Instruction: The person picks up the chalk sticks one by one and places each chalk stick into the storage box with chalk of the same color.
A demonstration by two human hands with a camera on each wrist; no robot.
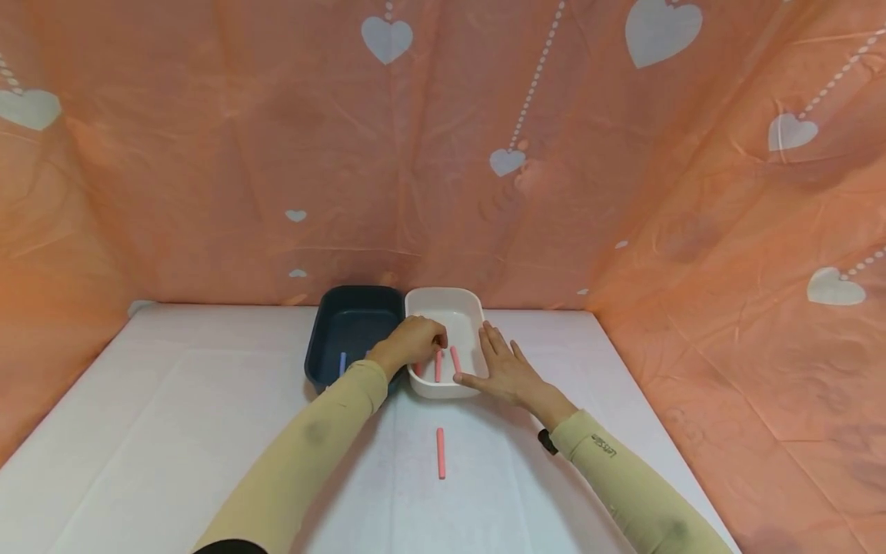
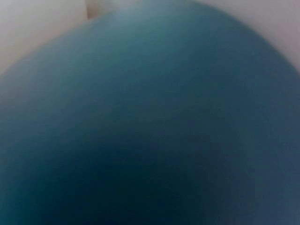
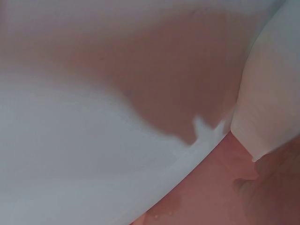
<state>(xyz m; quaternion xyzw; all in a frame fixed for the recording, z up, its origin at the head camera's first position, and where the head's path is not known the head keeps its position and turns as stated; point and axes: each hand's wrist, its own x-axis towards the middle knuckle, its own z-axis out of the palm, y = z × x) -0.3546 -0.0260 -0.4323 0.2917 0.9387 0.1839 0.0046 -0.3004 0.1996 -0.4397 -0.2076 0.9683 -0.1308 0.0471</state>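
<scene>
In the head view my left hand (image 1: pixel 417 338) reaches over the white tray (image 1: pixel 450 392), fingers bent down, and pinches the top end of a pink chalk-like stick (image 1: pixel 438 368). Another pink stick (image 1: pixel 454 358) lies to its right in the tray, and one more (image 1: pixel 418 369) shows partly below the hand. My right hand (image 1: pixel 508 373) rests spread along the tray's right side, its thumb by the front rim. In the right wrist view the tray's pale wall (image 3: pixel 269 89) is close, with part of the hand (image 3: pixel 276 187) at the lower right.
A dark blue tray (image 1: pixel 325 327) stands against the white tray's left side, with a blue stick (image 1: pixel 342 364) in it; my left forearm crosses its corner. A single pink stick (image 1: pixel 441 454) lies on the white table (image 1: pixel 173 431) in front. Orange curtains (image 1: pixel 277 154) enclose the back and sides.
</scene>
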